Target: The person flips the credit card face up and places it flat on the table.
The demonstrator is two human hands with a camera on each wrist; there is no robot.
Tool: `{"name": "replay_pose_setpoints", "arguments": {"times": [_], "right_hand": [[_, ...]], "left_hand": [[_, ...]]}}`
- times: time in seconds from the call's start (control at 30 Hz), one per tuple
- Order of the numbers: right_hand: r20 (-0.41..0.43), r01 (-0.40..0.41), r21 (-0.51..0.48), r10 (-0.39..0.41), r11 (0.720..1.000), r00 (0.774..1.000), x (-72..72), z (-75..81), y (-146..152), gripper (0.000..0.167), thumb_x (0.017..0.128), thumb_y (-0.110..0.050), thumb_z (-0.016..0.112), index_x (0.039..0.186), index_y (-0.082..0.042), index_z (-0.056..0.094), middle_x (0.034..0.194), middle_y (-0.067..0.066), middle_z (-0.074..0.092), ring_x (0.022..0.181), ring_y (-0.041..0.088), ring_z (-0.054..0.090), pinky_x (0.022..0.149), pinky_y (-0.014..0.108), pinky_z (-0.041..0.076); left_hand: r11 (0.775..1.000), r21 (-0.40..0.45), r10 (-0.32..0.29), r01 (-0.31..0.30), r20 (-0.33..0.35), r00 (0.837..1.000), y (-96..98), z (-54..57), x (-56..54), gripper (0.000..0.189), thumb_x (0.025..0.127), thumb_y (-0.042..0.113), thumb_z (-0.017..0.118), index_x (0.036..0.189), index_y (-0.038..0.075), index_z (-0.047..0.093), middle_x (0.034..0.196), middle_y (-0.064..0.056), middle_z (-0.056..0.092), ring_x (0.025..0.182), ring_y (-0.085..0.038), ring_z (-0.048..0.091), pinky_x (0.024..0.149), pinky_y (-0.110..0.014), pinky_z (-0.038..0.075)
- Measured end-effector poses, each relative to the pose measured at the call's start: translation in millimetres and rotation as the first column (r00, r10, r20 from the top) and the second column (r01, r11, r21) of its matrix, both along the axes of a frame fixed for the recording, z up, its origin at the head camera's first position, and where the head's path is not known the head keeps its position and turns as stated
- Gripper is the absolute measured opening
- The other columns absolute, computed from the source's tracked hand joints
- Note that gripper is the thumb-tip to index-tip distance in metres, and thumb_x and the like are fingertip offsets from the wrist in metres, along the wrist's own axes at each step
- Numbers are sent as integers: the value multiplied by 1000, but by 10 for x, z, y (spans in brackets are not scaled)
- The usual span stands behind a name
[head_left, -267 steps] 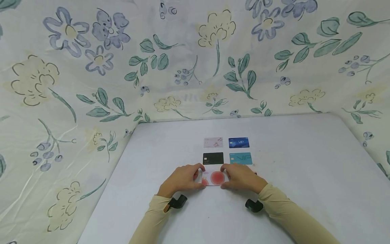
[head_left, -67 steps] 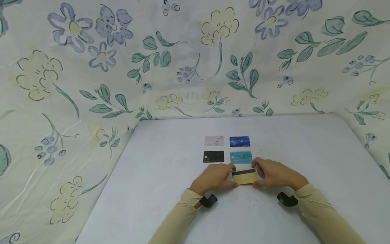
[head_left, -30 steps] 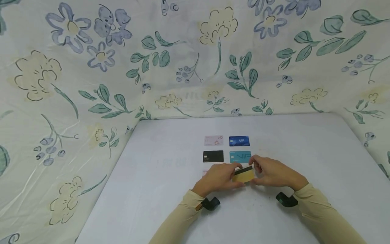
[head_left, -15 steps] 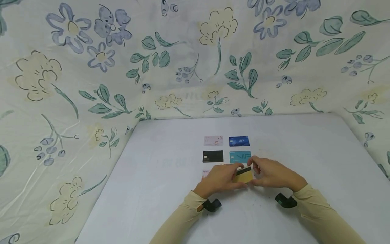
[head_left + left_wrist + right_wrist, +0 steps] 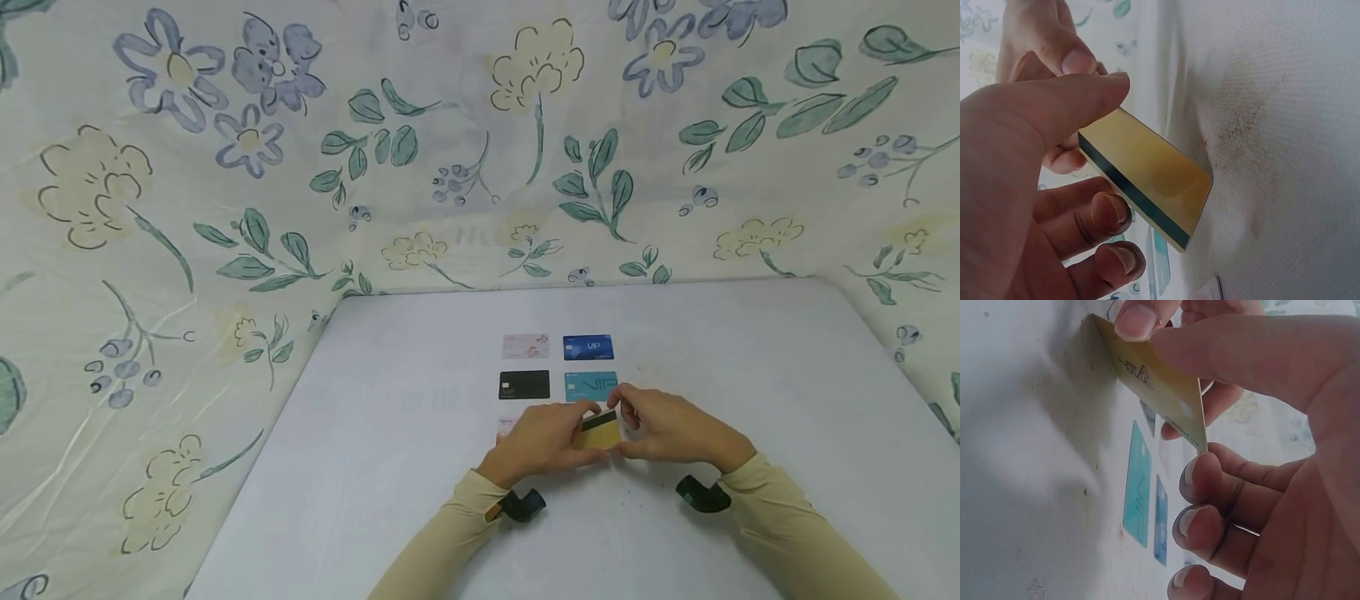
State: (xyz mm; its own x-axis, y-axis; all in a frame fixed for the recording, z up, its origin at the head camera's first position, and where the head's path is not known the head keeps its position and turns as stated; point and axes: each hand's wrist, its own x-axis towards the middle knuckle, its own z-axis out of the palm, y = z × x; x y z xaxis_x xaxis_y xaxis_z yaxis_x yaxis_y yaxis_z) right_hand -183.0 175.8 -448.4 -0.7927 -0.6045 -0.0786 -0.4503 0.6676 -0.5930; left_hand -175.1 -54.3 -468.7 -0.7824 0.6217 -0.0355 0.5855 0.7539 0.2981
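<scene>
A gold VIP-style plastic card point(image 5: 602, 435) with a dark stripe along its back is held tilted up from the white table by both hands. My left hand point(image 5: 542, 439) pinches its left side, thumb low and fingers near the striped edge. At its right side my right hand point(image 5: 670, 427) holds it with thumb and curled index finger. The left wrist view shows the striped back of the gold card point(image 5: 1154, 172), one lower corner close to the cloth. The printed front of the gold card point(image 5: 1166, 387) shows in the right wrist view, both thumbs over it.
Beyond the hands lie a teal card point(image 5: 588, 385), a black card point(image 5: 524, 385), a pale pink card point(image 5: 526, 346) and a blue card point(image 5: 588, 347) in two rows. A white card with red print point(image 5: 506, 426) is partly hidden behind the left hand. Floral cloth hangs behind.
Both hands have left the white card with red print and shifted right to the gold card. That card, flat about two seconds ago, is now tilted; the last half second shows almost no movement.
</scene>
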Motion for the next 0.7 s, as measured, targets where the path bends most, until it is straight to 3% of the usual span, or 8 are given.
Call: {"name": "replay_pose_setpoints", "arguments": {"times": [0.37,0.7], "right_hand": [[13,3,-7,-3,1000,1000,3,17,-3,61,79,-38,88,123,-10,57,83,-1,53,68,6,45,59,22,36],[10,7,1,-7,1000,1000,0,10,-8,65,77,-38,90,124,-9,56,82,-3,51,69,6,45,59,22,35]], "left_hand": [[1000,1,6,-6,-23,1000,-22,37,3,63,91,56,70,140,17,58,82,10,59,66,-1,49,55,-14,34],[1000,31,-1,2,-37,999,-47,83,4,61,91,54,68,139,18,56,80,10,57,65,-1,47,53,-13,33]]}}
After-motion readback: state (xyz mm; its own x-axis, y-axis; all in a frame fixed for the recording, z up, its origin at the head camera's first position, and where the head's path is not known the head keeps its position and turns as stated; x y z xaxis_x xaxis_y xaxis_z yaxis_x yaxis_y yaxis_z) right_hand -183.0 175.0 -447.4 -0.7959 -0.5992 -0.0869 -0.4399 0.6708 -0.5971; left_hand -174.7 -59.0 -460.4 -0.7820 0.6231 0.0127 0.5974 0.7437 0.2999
